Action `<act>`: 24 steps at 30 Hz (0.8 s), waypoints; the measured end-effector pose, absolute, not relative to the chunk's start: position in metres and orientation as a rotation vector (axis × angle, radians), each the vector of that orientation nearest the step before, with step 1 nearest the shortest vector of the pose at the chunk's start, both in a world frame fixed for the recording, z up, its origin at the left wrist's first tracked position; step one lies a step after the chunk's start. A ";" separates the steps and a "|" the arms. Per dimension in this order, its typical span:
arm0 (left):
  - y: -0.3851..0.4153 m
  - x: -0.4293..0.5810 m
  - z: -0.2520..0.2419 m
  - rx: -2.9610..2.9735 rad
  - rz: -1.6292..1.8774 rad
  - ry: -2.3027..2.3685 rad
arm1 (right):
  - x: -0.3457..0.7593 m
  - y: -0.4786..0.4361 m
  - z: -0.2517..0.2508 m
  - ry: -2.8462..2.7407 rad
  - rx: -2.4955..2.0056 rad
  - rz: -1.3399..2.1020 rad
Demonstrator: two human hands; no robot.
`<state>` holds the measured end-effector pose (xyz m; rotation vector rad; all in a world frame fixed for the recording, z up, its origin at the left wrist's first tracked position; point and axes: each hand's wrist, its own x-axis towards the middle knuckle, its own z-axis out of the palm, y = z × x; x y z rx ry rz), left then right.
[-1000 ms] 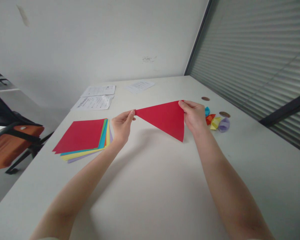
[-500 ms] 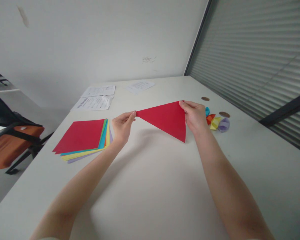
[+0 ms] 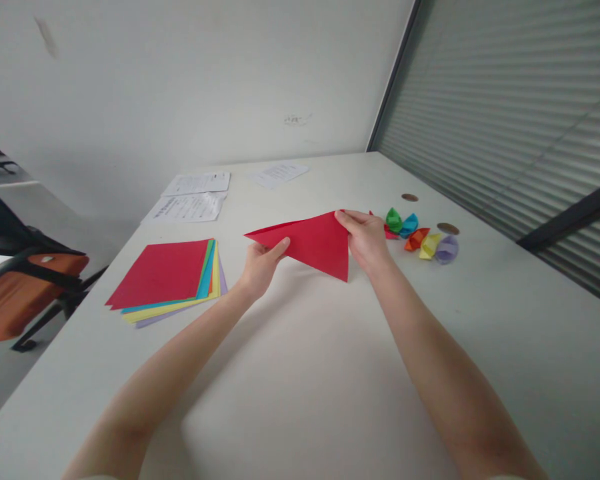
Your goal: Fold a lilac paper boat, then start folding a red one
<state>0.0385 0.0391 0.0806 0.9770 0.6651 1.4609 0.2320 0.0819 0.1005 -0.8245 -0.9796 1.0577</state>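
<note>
A folded sheet of red paper (image 3: 315, 243), triangular in outline, is held up above the white table between both hands. My left hand (image 3: 263, 267) pinches its lower edge, thumb on the near face, with the paper's sharp point sticking out to the left beyond it. At the upper right corner my right hand (image 3: 365, 237) grips the paper between thumb and fingers. The layers part slightly along the top edge. Fingers behind the paper are partly hidden.
Left lies a fanned stack of coloured paper (image 3: 160, 270). Several small folded paper pieces (image 3: 417, 239) sit at the right, near two brown discs (image 3: 448, 228). Printed sheets (image 3: 187, 207) lie at the back of the table (image 3: 300, 373). An orange chair (image 3: 35, 287) stands at far left.
My left hand has slid from the paper's left tip to its lower edge. My right hand and the paper moved left, uncovering green and red folded pieces.
</note>
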 end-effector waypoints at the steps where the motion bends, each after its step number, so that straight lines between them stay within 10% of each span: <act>1: 0.040 0.038 0.081 0.957 1.487 0.668 | 0.232 0.082 0.100 -0.981 -0.825 1.058; 24: 0.042 0.032 0.083 1.004 1.622 0.698 | 0.239 0.080 0.107 -0.900 -0.854 1.203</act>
